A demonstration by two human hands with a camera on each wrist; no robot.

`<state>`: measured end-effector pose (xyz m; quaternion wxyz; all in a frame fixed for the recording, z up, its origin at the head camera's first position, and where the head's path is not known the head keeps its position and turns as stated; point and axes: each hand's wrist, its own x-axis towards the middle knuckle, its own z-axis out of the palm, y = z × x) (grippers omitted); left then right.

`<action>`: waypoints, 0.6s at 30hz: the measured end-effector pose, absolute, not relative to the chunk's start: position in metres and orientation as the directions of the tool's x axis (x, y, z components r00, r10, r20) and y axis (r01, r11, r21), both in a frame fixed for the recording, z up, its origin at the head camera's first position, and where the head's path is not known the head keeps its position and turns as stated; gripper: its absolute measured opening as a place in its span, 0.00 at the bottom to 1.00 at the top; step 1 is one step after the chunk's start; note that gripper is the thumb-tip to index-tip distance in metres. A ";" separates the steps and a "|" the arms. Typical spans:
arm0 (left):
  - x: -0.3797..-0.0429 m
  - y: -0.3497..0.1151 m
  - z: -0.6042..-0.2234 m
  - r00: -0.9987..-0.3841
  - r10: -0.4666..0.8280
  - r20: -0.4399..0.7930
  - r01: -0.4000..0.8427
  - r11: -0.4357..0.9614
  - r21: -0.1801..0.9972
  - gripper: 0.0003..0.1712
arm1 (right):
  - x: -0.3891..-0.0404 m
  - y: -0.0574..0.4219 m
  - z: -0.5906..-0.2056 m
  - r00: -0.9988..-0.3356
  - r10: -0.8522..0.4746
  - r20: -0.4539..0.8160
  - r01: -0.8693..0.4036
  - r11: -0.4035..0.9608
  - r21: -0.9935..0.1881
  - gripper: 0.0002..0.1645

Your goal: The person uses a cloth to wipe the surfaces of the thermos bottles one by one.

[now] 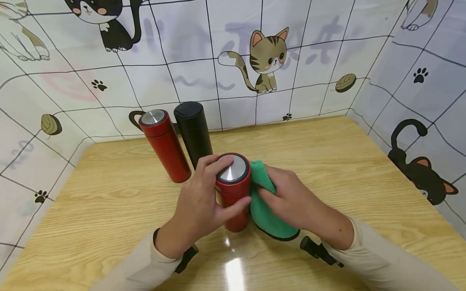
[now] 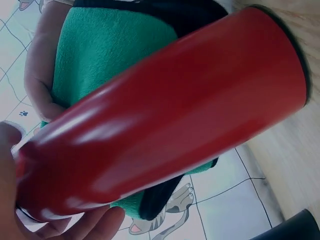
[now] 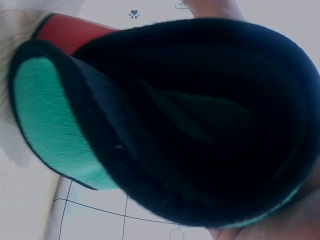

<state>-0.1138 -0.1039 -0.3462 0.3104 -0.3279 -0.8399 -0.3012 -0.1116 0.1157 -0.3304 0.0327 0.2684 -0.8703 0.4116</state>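
Note:
A red thermos flask (image 1: 236, 210) with a silver-topped lid (image 1: 233, 169) stands near the middle of the table. My left hand (image 1: 200, 198) grips it around the upper part, the thumb across the front and a finger over the lid. In the left wrist view the red flask (image 2: 170, 115) fills the middle, its dark base rim at the right. My right hand (image 1: 291, 198) holds a green cloth (image 1: 273, 220) with dark edging against the flask's right side. The cloth (image 3: 55, 120) is folded into a loop in the right wrist view, covering most of the flask.
Behind and left of the hands stand another red flask (image 1: 169, 151) with a dark loop strap and a black flask (image 1: 194, 131). The wooden table (image 1: 109, 210) is backed by white sheeting (image 1: 189, 48) printed with cats and grid lines.

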 end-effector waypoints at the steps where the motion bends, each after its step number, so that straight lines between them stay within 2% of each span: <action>1: -0.114 -0.105 -0.346 -0.589 0.371 0.718 0.742 0.601 0.299 0.40 | -0.112 0.116 -0.330 -0.855 -0.441 0.273 -0.492 0.521 -0.698 0.17; 4: -0.113 -0.106 -0.344 -0.583 0.389 0.713 0.754 0.586 0.296 0.37 | -0.111 0.116 -0.330 -0.857 -0.437 0.271 -0.490 0.534 -0.689 0.17; 12: -0.113 -0.105 -0.344 -0.556 0.409 0.723 0.772 0.578 0.267 0.36 | -0.110 0.120 -0.327 -0.852 -0.405 0.332 -0.514 0.523 -0.680 0.20; 18: -0.114 -0.105 -0.344 -0.546 0.386 0.743 0.767 0.586 0.260 0.36 | -0.117 0.116 -0.333 -0.864 -0.437 0.252 -0.472 0.528 -0.706 0.16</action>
